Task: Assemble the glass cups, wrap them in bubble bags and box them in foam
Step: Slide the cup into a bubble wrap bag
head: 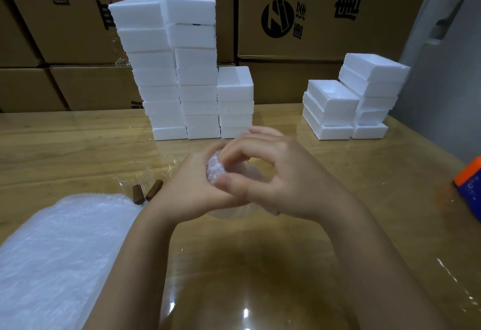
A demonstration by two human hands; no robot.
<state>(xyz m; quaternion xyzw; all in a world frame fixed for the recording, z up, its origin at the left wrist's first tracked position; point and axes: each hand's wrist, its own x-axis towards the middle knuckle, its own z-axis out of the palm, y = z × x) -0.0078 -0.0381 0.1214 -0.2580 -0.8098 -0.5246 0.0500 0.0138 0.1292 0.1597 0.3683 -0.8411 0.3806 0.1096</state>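
Note:
Both hands meet over the middle of the wooden table. My left hand point(197, 189) cups a glass cup wrapped in a bubble bag point(215, 167) from the left and below. My right hand point(270, 173) curls over it from the right, fingertips pinching the bubble wrap at its top. Most of the wrapped cup is hidden by the hands. Two bare glass cups point(145, 173) with brown wooden handles point(154, 190) stand just left of my left wrist. A pile of bubble bags point(57, 246) lies at the near left.
Tall stacks of white foam boxes point(179, 69) stand behind the hands, and lower stacks point(348, 100) stand at the back right. Cardboard cartons point(325, 12) wall off the far side. An orange and blue object point(468, 184) sits at the right edge.

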